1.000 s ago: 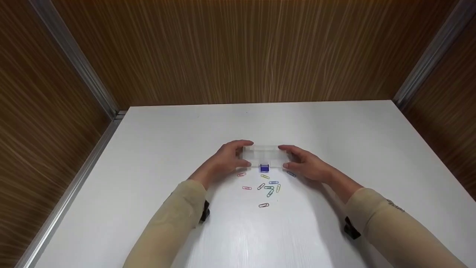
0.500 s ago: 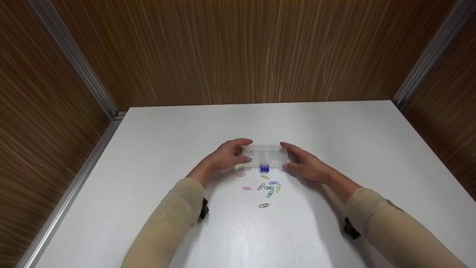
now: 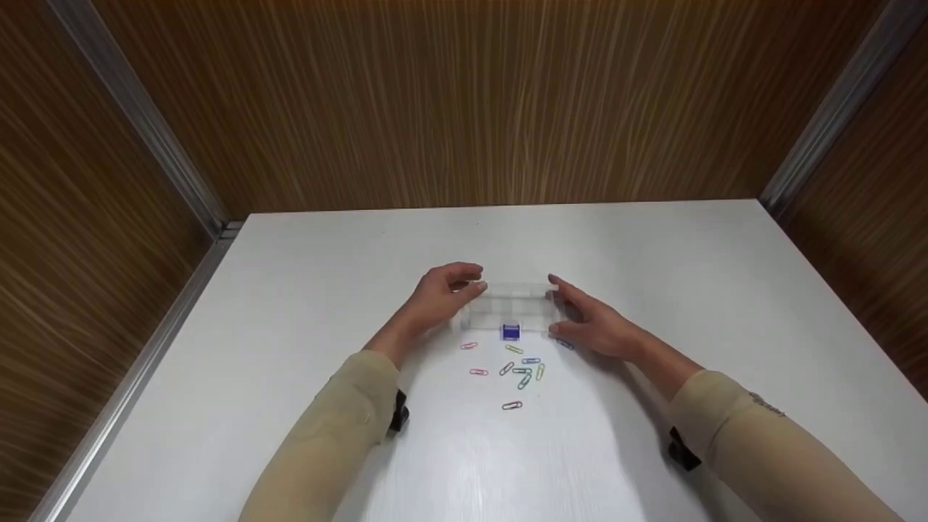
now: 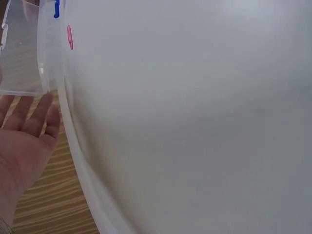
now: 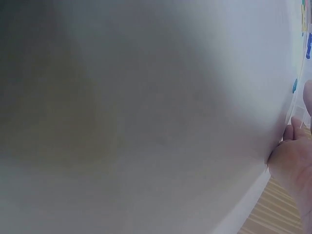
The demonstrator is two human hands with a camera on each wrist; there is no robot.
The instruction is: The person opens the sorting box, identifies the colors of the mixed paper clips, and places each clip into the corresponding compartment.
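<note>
Nearest the viewer, two forearms in beige sleeves reach forward over the white table [image 3: 290, 290], each sleeve carrying a dark strap near the wrist; beyond them, a scatter of coloured paper clips [image 3: 518, 370] lies loose on the tabletop, one clip [image 3: 512, 405] lying apart on the near side; just past the clips stands a clear plastic box [image 3: 511, 310] with a blue clasp [image 3: 510, 332] on its near face, resting on the table between the two hands. The left hand [image 3: 438, 297] is raised at the box's left end, fingers curved, thumb and fingertips pinching the edge of the clear lid; the left wrist view shows the lid's translucent panel against straightened fingers [image 4: 36, 117]. The right hand [image 3: 591, 319] lies low at the box's right end, thumb and fingers gripping its side; the right wrist view shows only a fingertip [image 5: 291, 132] against the clear wall. Farthest, wood-grain wall panels [image 3: 464, 101] enclose the table.
</note>
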